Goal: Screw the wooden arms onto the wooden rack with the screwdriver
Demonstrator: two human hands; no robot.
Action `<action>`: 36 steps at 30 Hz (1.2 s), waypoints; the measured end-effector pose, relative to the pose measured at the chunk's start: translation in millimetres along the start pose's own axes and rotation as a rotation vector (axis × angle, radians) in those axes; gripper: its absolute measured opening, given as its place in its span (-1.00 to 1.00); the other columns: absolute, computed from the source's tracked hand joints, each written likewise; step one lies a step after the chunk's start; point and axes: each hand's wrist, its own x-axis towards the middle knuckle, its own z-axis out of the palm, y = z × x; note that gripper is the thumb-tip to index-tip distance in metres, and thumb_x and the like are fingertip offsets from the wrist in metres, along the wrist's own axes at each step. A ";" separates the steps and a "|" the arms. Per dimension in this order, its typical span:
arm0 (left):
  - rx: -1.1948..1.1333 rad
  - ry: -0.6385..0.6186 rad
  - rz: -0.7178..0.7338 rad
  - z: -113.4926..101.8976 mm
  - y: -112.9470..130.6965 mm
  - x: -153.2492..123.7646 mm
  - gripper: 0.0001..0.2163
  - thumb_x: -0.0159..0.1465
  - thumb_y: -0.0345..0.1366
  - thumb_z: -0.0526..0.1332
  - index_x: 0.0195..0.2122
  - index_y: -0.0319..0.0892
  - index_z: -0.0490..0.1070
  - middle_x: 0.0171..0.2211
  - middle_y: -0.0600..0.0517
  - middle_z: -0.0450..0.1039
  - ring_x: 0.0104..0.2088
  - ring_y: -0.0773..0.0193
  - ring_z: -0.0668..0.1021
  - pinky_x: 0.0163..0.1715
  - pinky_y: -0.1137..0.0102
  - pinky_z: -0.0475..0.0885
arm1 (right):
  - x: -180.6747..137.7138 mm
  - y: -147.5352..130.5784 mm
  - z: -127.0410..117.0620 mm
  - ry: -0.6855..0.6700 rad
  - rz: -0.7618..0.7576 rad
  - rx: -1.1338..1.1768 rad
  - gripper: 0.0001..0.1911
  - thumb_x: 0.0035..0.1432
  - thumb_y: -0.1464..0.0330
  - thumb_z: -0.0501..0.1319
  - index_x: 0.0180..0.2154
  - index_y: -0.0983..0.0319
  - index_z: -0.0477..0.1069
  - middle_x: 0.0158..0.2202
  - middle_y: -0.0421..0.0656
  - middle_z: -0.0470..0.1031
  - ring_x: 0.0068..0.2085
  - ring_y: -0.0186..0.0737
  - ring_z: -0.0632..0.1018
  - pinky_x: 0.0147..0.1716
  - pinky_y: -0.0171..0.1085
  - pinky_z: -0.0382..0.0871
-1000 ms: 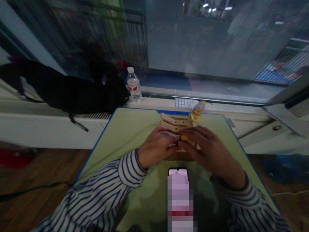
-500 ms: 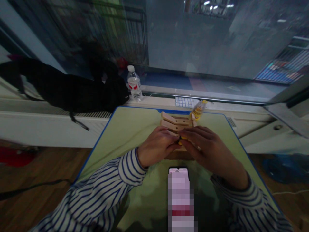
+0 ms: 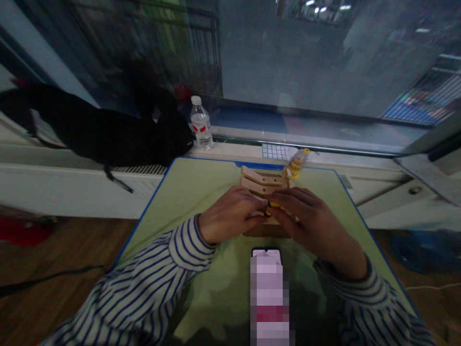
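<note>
Over the middle of the table, my left hand (image 3: pixel 236 215) and my right hand (image 3: pixel 312 220) meet fingertip to fingertip. Between them is a small yellow-and-black piece (image 3: pixel 272 205), mostly covered by fingers, so its kind is unclear. The right fingers pinch its yellow part. My left thumb and fingers close around its darker left end. Right beneath and behind the hands lies a light wooden piece (image 3: pixel 260 178) with angled slats and small dark holes. Its near part is hidden by my hands.
A phone (image 3: pixel 266 253) lies on the pale green table (image 3: pixel 201 185) near me. A clear packet with yellow contents (image 3: pixel 296 164) is at the back edge. On the sill stand a water bottle (image 3: pixel 201 126) and a black bag (image 3: pixel 118 137), below a large window.
My left hand has shifted slightly left, its wrist and sleeve with it. My right hand keeps nearly the same place on the yellow-and-black piece.
</note>
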 end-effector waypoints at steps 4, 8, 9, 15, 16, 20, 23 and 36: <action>0.013 0.064 -0.021 -17.8 -9.1 -6.3 -0.81 0.28 -0.25 0.22 -0.09 -0.10 0.48 -0.17 0.04 0.56 -0.14 0.21 0.55 -0.11 0.31 0.35 | 1.1 1.1 -0.6 0.018 -0.001 0.018 -0.74 0.28 0.39 0.13 0.01 0.25 0.36 -0.08 -0.06 0.52 -0.06 -0.15 0.50 -0.05 -0.09 0.41; 0.081 0.063 -0.129 -31.6 -21.5 -16.6 -0.76 0.29 -0.19 0.20 -0.07 -0.12 0.48 -0.23 0.02 0.57 -0.23 0.21 0.56 -0.19 0.34 0.36 | 0.9 2.2 -2.8 0.028 0.006 0.048 -0.77 0.28 0.40 0.13 -0.03 0.25 0.39 -0.11 -0.06 0.53 -0.05 -0.17 0.50 -0.05 -0.12 0.42; 0.087 0.044 -0.144 -33.8 -24.0 -19.2 -0.75 0.28 -0.18 0.20 -0.06 -0.11 0.48 -0.22 0.02 0.57 -0.22 0.22 0.56 -0.18 0.34 0.36 | 0.6 2.4 -3.6 0.024 0.008 0.062 -0.78 0.28 0.40 0.14 -0.05 0.26 0.40 -0.12 -0.06 0.53 -0.05 -0.18 0.50 -0.05 -0.13 0.42; 0.057 -0.015 -0.136 -41.1 -28.0 -27.4 -0.75 0.25 -0.19 0.24 -0.05 -0.06 0.47 -0.11 0.07 0.55 -0.12 0.24 0.55 -0.10 0.39 0.34 | -1.5 3.4 -7.9 -0.060 0.006 0.123 -0.66 0.26 0.45 0.14 0.07 0.28 0.34 0.04 -0.02 0.48 0.05 -0.18 0.46 0.05 -0.14 0.38; 0.055 -0.025 -0.144 -42.2 -26.9 -27.4 -0.76 0.25 -0.20 0.23 -0.06 -0.05 0.47 -0.12 0.07 0.54 -0.12 0.24 0.55 -0.10 0.40 0.34 | -1.8 3.5 -8.1 -0.072 0.009 0.128 -0.64 0.26 0.46 0.13 0.09 0.27 0.32 0.06 -0.02 0.47 0.08 -0.18 0.45 0.07 -0.14 0.36; 0.017 -0.110 -0.164 -46.7 -21.6 -26.6 -0.77 0.27 -0.20 0.21 -0.05 0.00 0.47 -0.14 0.11 0.54 -0.15 0.25 0.55 -0.13 0.40 0.34 | -3.0 4.2 -7.8 -0.070 0.001 0.141 -0.64 0.26 0.48 0.12 0.09 0.25 0.32 0.06 -0.03 0.48 0.09 -0.21 0.45 0.08 -0.16 0.36; -0.026 -0.148 -0.153 -48.7 -18.3 -26.4 -0.76 0.28 -0.22 0.21 -0.03 0.03 0.46 -0.16 0.12 0.54 -0.19 0.28 0.56 -0.18 0.43 0.34 | -3.3 5.2 -7.7 -0.060 -0.011 0.126 -0.66 0.26 0.46 0.13 0.07 0.23 0.33 0.03 -0.05 0.49 0.08 -0.22 0.45 0.06 -0.18 0.39; -0.023 -0.207 -0.116 -41.5 -16.5 -25.1 -0.70 0.28 -0.26 0.21 0.04 0.12 0.41 -0.25 0.14 0.57 -0.27 0.25 0.57 -0.26 0.40 0.32 | -3.5 6.7 -7.0 -0.045 -0.004 0.095 -0.73 0.25 0.42 0.16 0.00 0.20 0.34 -0.06 -0.05 0.50 0.00 -0.17 0.50 -0.04 -0.16 0.44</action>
